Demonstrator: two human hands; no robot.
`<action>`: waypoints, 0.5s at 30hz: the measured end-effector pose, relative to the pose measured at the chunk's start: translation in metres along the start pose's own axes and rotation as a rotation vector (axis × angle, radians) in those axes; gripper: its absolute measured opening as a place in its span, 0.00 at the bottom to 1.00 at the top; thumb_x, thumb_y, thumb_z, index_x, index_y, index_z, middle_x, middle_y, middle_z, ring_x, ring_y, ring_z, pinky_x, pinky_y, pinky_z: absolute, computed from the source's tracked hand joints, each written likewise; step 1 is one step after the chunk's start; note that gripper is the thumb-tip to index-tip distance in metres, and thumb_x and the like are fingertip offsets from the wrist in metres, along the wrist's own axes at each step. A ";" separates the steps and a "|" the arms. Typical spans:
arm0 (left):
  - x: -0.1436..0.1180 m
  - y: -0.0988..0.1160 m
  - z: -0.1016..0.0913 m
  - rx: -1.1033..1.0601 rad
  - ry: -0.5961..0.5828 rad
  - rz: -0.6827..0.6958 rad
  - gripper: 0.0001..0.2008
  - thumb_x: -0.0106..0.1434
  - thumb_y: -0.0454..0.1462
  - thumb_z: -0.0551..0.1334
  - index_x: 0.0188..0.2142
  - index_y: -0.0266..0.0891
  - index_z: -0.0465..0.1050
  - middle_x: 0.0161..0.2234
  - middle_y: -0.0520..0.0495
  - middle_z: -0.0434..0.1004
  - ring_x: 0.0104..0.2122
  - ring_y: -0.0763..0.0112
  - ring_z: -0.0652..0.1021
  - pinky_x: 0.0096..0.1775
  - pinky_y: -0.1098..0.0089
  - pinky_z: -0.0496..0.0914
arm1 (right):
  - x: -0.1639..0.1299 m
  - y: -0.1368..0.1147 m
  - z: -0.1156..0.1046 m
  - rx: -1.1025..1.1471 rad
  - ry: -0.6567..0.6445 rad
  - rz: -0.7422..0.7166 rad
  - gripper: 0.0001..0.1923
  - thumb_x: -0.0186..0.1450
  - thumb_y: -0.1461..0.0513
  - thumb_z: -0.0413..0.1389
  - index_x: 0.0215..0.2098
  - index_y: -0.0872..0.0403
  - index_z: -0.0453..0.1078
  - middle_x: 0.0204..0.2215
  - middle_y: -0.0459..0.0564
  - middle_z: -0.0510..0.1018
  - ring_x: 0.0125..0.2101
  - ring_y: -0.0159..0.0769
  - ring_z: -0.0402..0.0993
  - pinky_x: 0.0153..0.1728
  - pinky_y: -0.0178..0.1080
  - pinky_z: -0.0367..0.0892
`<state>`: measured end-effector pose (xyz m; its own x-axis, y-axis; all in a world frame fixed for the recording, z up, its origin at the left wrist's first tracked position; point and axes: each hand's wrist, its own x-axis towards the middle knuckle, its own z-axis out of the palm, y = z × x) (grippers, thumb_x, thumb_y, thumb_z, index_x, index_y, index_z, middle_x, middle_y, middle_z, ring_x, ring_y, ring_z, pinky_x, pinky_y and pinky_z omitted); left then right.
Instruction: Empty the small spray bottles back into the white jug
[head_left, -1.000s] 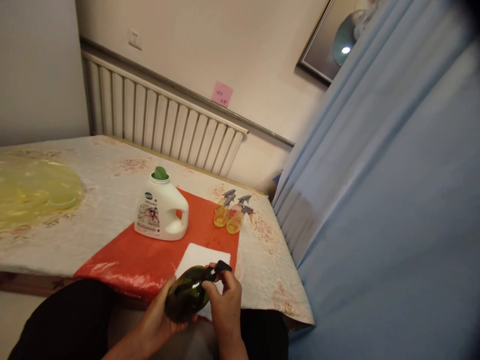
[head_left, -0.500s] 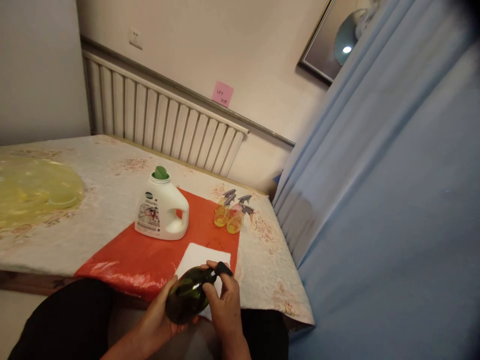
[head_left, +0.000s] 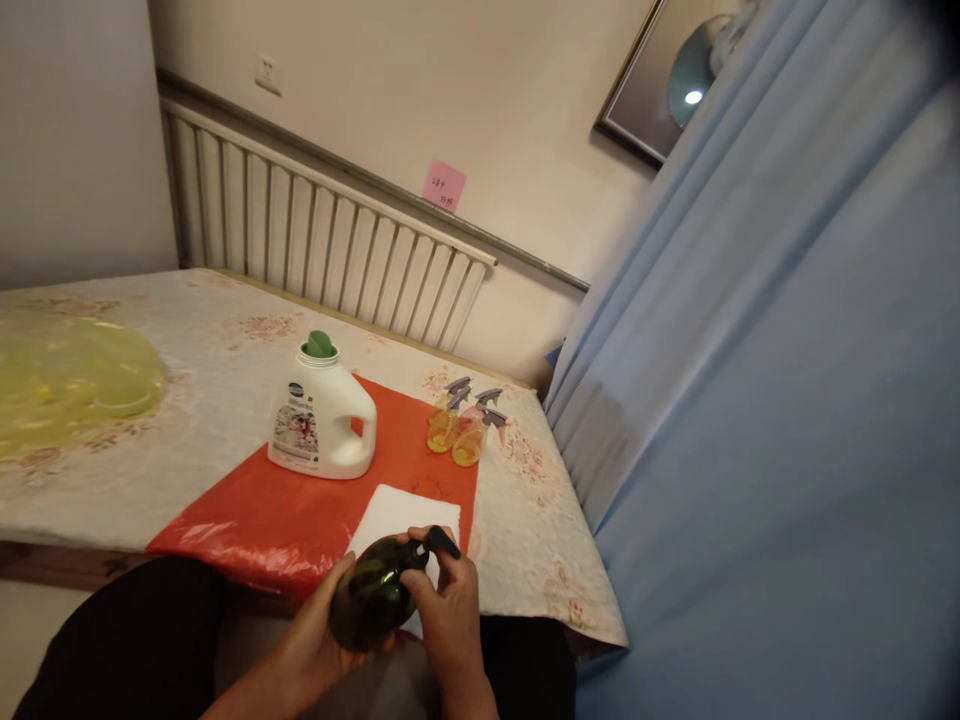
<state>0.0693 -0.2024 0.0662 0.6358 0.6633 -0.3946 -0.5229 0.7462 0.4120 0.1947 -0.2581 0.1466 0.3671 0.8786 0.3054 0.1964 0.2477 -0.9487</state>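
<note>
A dark green spray bottle (head_left: 373,595) is cupped from below by the left hand (head_left: 319,635), held just off the table's (head_left: 187,400) near edge. Its black spray head (head_left: 437,543) is pinched by the right hand (head_left: 448,610), right over a white cloth (head_left: 397,515).

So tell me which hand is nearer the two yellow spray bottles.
Right. The right hand grips the black spray head of the dark green bottle, below the yellow spray bottles. The left hand cradles the dark green bottle's body farther toward the left, farther from them.
</note>
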 end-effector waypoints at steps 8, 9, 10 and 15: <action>0.003 -0.002 -0.003 0.029 0.058 0.005 0.15 0.61 0.43 0.63 0.44 0.37 0.76 0.32 0.42 0.85 0.27 0.57 0.82 0.28 0.59 0.76 | 0.000 0.008 0.005 0.048 0.041 0.030 0.19 0.52 0.71 0.56 0.40 0.52 0.76 0.37 0.47 0.80 0.42 0.40 0.77 0.46 0.38 0.70; 0.003 -0.002 -0.005 0.031 0.057 0.007 0.15 0.61 0.43 0.63 0.45 0.36 0.76 0.32 0.41 0.85 0.26 0.58 0.82 0.28 0.59 0.76 | 0.000 0.009 0.005 0.043 0.042 0.030 0.19 0.52 0.71 0.56 0.40 0.52 0.76 0.37 0.47 0.80 0.42 0.40 0.77 0.46 0.38 0.70; 0.004 -0.002 -0.005 0.031 0.060 0.006 0.15 0.61 0.43 0.63 0.44 0.36 0.76 0.32 0.41 0.85 0.26 0.58 0.82 0.28 0.59 0.76 | 0.000 0.009 0.005 0.036 0.041 0.030 0.18 0.52 0.71 0.57 0.40 0.52 0.76 0.37 0.47 0.80 0.42 0.40 0.77 0.46 0.38 0.70; 0.002 -0.001 -0.003 0.008 0.044 -0.001 0.15 0.62 0.42 0.63 0.45 0.35 0.76 0.33 0.40 0.85 0.27 0.57 0.82 0.27 0.58 0.76 | 0.000 0.008 0.003 -0.002 0.014 0.022 0.19 0.53 0.71 0.57 0.42 0.52 0.76 0.39 0.47 0.81 0.43 0.40 0.77 0.48 0.39 0.69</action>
<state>0.0689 -0.2017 0.0623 0.6106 0.6648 -0.4304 -0.5176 0.7463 0.4184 0.1940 -0.2551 0.1383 0.3839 0.8780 0.2859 0.1903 0.2277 -0.9550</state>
